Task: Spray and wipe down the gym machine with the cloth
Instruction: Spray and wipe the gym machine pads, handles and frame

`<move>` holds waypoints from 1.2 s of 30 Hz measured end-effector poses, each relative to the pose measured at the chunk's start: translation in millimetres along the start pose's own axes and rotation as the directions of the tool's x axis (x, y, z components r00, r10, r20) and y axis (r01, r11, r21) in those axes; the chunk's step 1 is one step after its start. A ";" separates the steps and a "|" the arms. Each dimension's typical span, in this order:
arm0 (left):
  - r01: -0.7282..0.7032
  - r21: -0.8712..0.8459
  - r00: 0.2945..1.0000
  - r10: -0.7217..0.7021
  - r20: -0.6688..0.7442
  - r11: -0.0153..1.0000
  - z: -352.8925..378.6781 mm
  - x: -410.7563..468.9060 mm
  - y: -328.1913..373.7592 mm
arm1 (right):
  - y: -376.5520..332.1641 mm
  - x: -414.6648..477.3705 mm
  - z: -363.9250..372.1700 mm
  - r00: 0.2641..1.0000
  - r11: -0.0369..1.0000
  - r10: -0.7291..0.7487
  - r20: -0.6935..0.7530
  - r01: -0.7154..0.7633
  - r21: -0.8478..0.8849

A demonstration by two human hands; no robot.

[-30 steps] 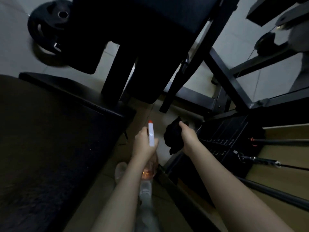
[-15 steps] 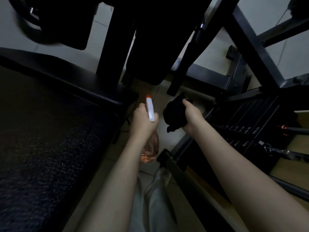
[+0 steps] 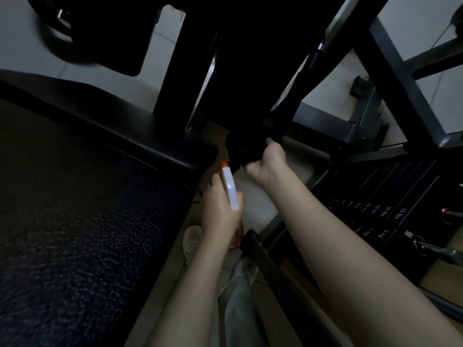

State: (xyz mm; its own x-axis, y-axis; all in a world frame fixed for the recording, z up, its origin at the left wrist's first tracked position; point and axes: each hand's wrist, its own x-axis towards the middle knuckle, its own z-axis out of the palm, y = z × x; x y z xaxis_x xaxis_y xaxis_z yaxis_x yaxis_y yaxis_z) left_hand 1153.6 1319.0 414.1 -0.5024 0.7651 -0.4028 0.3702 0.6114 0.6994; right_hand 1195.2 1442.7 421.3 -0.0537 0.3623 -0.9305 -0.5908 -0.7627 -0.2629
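Gym machine (image 3: 250,71): dark upright pad and frame across top centre, wide textured seat pad (image 3: 75,209) at left, weight stack (image 3: 390,211) at right. Judged step: wiping the lower end of the upright pad.

Right hand (image 3: 269,164) up at that lower end, fingers curled round the bunched black cloth (image 3: 239,150). Black on black, so cannot tell whether touching the pad or just short of it.

Left hand (image 3: 220,216) lower and nearer, just beside the seat pad's corner, fingers wrapped round the spray bottle (image 3: 230,191). Orange nozzle (image 3: 224,163) aimed up toward the cloth.

To do it well:
- Flatten the cloth instead of keeping it balled.
- Press firmly and drag in overlapping passes down the pad and round its edges.
- Keep the bottle clear of the wiping arm.
- Spray only with the nozzle turned onto the pad, not the floor.
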 end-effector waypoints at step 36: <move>0.056 -0.212 0.988 -0.024 0.149 0.976 20.7 15.0 78.8 | -108.2 -28.2 -62.4 0.935 0.884 -0.247 -0.254 0.110 -0.454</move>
State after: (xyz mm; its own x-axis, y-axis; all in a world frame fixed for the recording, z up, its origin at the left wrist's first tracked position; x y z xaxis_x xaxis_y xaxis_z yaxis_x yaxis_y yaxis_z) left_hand 1191.4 1382.8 450.9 -0.3887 0.7720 -0.5030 0.1674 0.5960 0.7853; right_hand 1310.9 1481.6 460.1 0.2997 0.3911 -0.8702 -0.1628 -0.8778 -0.4506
